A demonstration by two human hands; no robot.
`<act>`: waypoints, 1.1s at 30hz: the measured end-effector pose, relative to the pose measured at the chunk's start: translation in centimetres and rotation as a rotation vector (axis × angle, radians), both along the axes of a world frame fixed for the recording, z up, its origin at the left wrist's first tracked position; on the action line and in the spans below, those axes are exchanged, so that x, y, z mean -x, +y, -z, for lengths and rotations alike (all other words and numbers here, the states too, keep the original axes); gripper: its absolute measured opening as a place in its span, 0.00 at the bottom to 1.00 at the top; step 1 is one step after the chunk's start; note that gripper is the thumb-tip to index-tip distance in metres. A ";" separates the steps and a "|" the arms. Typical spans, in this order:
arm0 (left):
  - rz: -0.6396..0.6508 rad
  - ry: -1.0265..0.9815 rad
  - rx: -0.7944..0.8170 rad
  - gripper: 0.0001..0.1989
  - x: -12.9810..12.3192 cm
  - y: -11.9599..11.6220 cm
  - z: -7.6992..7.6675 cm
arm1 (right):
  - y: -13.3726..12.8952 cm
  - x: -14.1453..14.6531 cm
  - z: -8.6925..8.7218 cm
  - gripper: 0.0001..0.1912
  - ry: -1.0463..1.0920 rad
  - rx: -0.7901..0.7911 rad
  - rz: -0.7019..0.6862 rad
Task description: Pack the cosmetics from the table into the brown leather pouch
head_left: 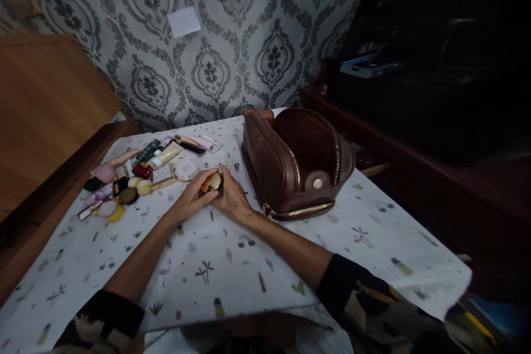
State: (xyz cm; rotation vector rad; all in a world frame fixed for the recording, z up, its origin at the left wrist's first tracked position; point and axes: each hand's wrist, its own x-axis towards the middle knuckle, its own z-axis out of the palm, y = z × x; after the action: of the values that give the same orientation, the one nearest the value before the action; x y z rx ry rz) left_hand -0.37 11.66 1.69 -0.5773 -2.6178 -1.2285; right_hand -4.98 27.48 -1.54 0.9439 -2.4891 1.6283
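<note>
Both hands meet around a small round item with a shiny gold top (214,181), just right of the cosmetics pile. My left hand (194,198) wraps its left side, and my right hand (233,197) closes on its right side. Fingers cover much of the item's body. To the right of my hands stands a brown leather bag (274,168), its zipped top wide open and its inside dark. A round clear compact (186,170) lies just beyond my left hand, beside a glittery silver palette (163,175).
Several tubes, bottles, brushes and sponges lie piled at the left, among them a cream tube (168,153) and a yellow-rimmed jar (111,211). They rest on a patterned white cloth (199,293). Wooden furniture (53,116) borders the left; a patterned wall stands behind.
</note>
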 end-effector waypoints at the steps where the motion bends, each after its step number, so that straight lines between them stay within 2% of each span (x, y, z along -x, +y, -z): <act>1: -0.005 0.003 0.006 0.30 -0.1 0.1 0.0 | 0.1 -0.1 -0.1 0.48 0.002 -0.001 -0.006; 8: -0.161 0.116 0.040 0.30 -0.1 1.4 0.9 | 0.2 -0.2 -0.3 0.48 -0.003 0.017 -0.032; 17: -0.154 0.122 0.038 0.27 -0.1 1.6 0.8 | -0.1 0.0 0.4 0.49 0.012 0.001 0.016; 23: -0.208 0.170 0.088 0.26 -0.2 1.4 1.2 | -0.2 0.1 1.3 0.48 0.033 0.055 -0.025; 29: -0.341 0.191 0.118 0.25 1.1 0.4 1.8 | -0.4 0.1 1.7 0.47 0.055 0.059 -0.011; 33: -0.343 0.222 0.150 0.22 2.5 0.2 1.7 | -0.6 0.3 1.9 0.46 0.056 0.078 0.007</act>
State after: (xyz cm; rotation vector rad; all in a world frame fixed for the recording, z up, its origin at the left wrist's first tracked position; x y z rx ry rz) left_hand -2.86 11.86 0.00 -0.2522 -2.4981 -0.8214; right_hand -5.24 26.90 -3.49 0.9572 -2.3718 1.6590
